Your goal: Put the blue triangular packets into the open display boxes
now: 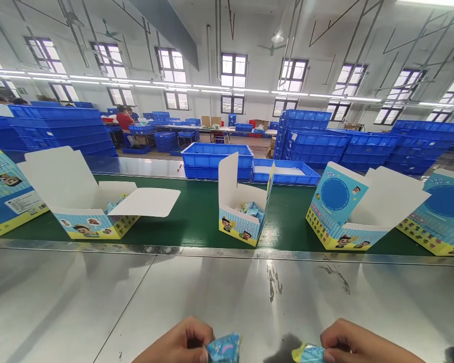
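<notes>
At the bottom of the view, my left hand (185,343) pinches a small blue foil packet (224,348) between thumb and fingers. To its right, my right hand (357,345) grips a second packet (310,354), blue with a yellow-green end. Both are held low over the metal table (219,287). Ahead of them on the green belt stands an open cardboard display box (237,229) with several similar packets (252,209) inside. Another open box (94,224) at left has its white flaps spread and shows some packets. The inside of the open box (348,222) at right is hidden.
The green conveyor belt (189,217) runs across, edged by a metal rail. More printed boxes stand at the far left (11,201) and far right (439,217). Blue crates (217,156) sit behind the belt, with taller stacks either side. A person in red (124,120) is far back.
</notes>
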